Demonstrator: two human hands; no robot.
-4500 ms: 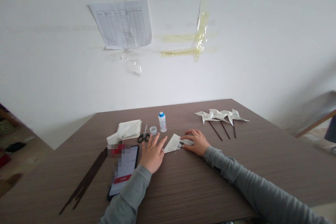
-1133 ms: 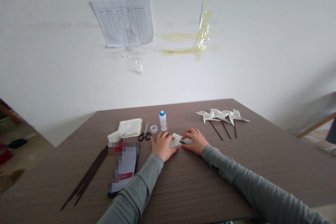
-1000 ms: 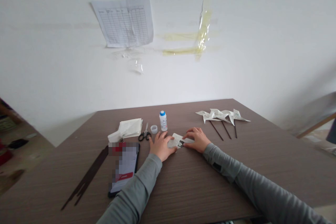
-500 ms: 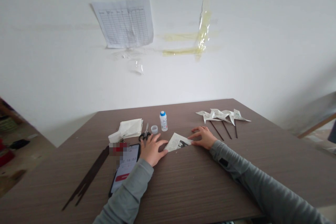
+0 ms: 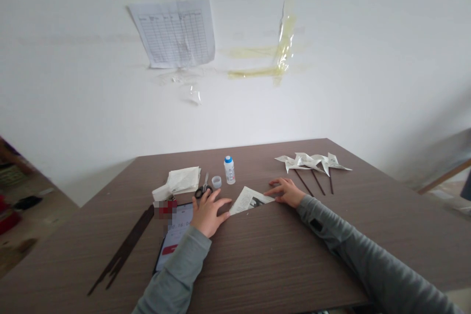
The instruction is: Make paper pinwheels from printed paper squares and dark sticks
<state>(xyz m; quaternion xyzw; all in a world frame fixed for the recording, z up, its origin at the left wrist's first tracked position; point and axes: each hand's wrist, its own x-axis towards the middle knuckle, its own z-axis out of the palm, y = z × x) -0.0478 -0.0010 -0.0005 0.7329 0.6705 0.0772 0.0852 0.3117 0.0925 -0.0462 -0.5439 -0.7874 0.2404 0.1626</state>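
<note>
1. Left hand (image 5: 208, 213): open, fingers spread, palm down on the table (image 5: 294, 255). It has hold of nothing. Its thumb and forefinger end just beside the left corner of the sheet; contact cannot be confirmed.
2. Right hand (image 5: 288, 193): open, fingers spread and lying flat, with no closed grip. Its fingertips are at the right tip of the sheet, touching or nearly touching it.
3. Folded printed paper (image 5: 250, 200): a tapering white sheet with a dark printed patch, lying flat on the table between the two hands.
4. Left of the left hand's fingers and just beyond them: black-handled scissors (image 5: 203, 191), lying with the blades pointing away from the person.
5. Beyond the left hand: a small clear cap (image 5: 216, 182), an upright white bottle with a blue top (image 5: 229, 170), and a stack of white paper (image 5: 180, 180).
6. Under and left of the left wrist: a smartphone (image 5: 173, 235), lit, partly blurred and partly covered by the sleeve. Further left lie dark thin sticks (image 5: 125, 250).
7. Beyond the right hand: paper pinwheels (image 5: 312, 161) on dark sticks, lying together near the far table edge, well apart from the fingertips.
</note>
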